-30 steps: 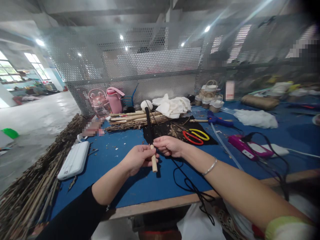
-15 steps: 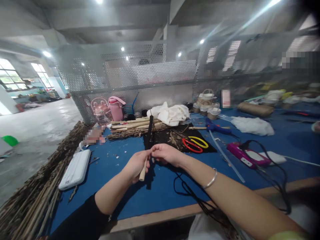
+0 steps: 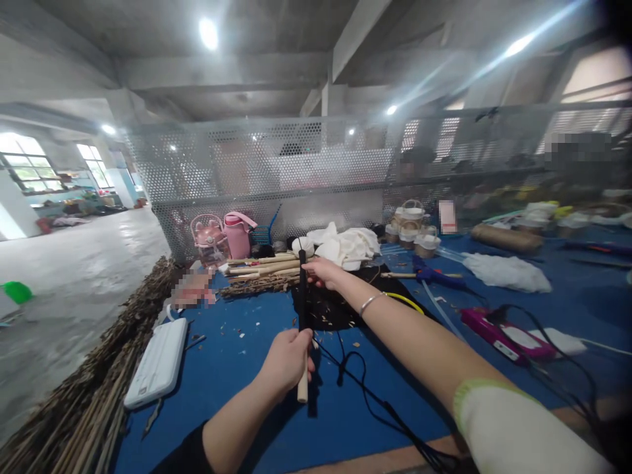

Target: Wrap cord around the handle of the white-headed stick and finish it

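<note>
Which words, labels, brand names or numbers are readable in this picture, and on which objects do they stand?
None can be read.
White card by the mesh wall: blurred out.
Pink flat item at the table's left end: blurred out.
Magenta tool with white label: too small to read.

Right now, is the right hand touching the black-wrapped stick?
Touching. The head view shows the right hand pinching the top of the black-wrapped stick, while the left hand grips its bare wooden lower end.
</note>
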The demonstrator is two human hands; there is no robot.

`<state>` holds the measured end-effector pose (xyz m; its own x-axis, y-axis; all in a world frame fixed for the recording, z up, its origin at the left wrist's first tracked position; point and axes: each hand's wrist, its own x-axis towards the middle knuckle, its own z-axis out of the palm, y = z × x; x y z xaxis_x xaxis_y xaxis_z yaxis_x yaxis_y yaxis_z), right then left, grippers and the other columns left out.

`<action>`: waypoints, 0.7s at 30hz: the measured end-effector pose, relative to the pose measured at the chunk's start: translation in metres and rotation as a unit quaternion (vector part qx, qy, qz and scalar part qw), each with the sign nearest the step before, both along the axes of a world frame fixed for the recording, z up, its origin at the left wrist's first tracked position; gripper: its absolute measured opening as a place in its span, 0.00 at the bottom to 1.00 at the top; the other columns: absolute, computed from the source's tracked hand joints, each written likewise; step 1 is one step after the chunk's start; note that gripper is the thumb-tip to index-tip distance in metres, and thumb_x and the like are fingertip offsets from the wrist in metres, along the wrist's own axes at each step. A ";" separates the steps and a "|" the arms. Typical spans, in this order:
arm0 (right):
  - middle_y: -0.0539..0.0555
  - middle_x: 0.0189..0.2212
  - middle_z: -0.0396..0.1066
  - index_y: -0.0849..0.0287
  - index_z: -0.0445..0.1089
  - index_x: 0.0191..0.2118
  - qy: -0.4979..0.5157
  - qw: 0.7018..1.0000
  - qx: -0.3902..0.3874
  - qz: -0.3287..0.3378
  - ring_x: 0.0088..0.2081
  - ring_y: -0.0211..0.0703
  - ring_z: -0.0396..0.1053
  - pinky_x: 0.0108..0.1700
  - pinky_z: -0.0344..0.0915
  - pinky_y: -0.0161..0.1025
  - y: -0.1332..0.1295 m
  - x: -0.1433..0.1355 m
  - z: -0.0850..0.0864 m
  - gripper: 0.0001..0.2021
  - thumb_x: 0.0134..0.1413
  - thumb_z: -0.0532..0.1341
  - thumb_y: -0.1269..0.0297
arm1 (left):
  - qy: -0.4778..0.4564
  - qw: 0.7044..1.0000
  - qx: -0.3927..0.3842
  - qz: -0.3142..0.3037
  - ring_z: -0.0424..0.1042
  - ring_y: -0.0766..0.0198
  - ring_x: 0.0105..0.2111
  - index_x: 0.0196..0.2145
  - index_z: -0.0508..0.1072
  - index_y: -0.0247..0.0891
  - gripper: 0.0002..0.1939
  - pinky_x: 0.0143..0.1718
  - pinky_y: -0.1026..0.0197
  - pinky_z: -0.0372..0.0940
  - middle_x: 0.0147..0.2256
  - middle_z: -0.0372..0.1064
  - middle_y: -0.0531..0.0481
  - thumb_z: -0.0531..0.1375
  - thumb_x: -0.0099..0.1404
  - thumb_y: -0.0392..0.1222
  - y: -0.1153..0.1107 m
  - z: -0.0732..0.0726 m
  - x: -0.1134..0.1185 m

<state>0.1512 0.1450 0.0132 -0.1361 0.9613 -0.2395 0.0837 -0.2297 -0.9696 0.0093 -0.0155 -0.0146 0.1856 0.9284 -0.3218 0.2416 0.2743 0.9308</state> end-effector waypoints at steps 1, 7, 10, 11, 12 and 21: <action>0.43 0.13 0.55 0.59 0.58 0.27 -0.008 1.000 -0.016 0.002 0.13 0.28 0.51 0.13 0.41 0.26 0.003 -0.002 0.001 0.11 0.49 0.63 0.64 | 0.001 1.000 0.002 0.000 0.57 0.69 0.09 0.22 0.60 0.38 0.14 0.12 0.67 0.54 0.11 0.60 0.56 0.50 0.63 0.47 0.000 0.000 -0.001; 0.40 0.10 0.47 0.59 0.60 0.29 0.002 0.999 0.010 -0.043 0.11 0.27 0.41 0.13 0.38 0.26 0.012 0.018 0.038 0.07 0.54 0.59 0.66 | -0.004 1.000 0.020 0.002 0.59 0.69 0.10 0.22 0.60 0.38 0.15 0.12 0.67 0.55 0.12 0.61 0.55 0.51 0.62 0.49 0.002 -0.004 -0.004; 0.39 0.11 0.43 0.57 0.59 0.34 0.049 0.991 0.092 -0.084 0.12 0.28 0.39 0.14 0.39 0.26 0.014 0.043 0.073 0.04 0.61 0.50 0.65 | -0.010 1.000 0.024 0.004 0.59 0.69 0.10 0.23 0.60 0.38 0.15 0.12 0.67 0.55 0.12 0.61 0.54 0.51 0.62 0.50 0.003 -0.006 -0.005; 0.39 0.11 0.42 0.56 0.59 0.35 0.060 0.987 0.115 -0.097 0.12 0.28 0.38 0.15 0.38 0.26 0.013 0.051 0.083 0.06 0.62 0.48 0.65 | -0.011 1.000 0.027 0.006 0.59 0.69 0.10 0.22 0.60 0.38 0.16 0.13 0.67 0.55 0.12 0.61 0.54 0.51 0.62 0.50 0.004 -0.006 -0.005; 0.39 0.12 0.42 0.56 0.58 0.36 0.068 0.983 0.134 -0.109 0.12 0.28 0.38 0.15 0.38 0.26 0.011 0.059 0.092 0.07 0.63 0.46 0.64 | -0.011 0.999 0.030 0.010 0.59 0.69 0.10 0.22 0.60 0.38 0.16 0.13 0.67 0.55 0.13 0.61 0.54 0.51 0.62 0.50 0.005 -0.006 -0.005; 0.40 0.13 0.44 0.56 0.65 0.37 0.080 0.959 0.257 -0.091 0.13 0.28 0.38 0.15 0.38 0.29 -0.069 0.088 0.128 0.05 0.59 0.53 0.64 | -0.005 0.998 0.047 0.043 0.59 0.70 0.10 0.21 0.60 0.38 0.15 0.13 0.68 0.55 0.12 0.61 0.55 0.52 0.61 0.47 0.018 -0.006 -0.011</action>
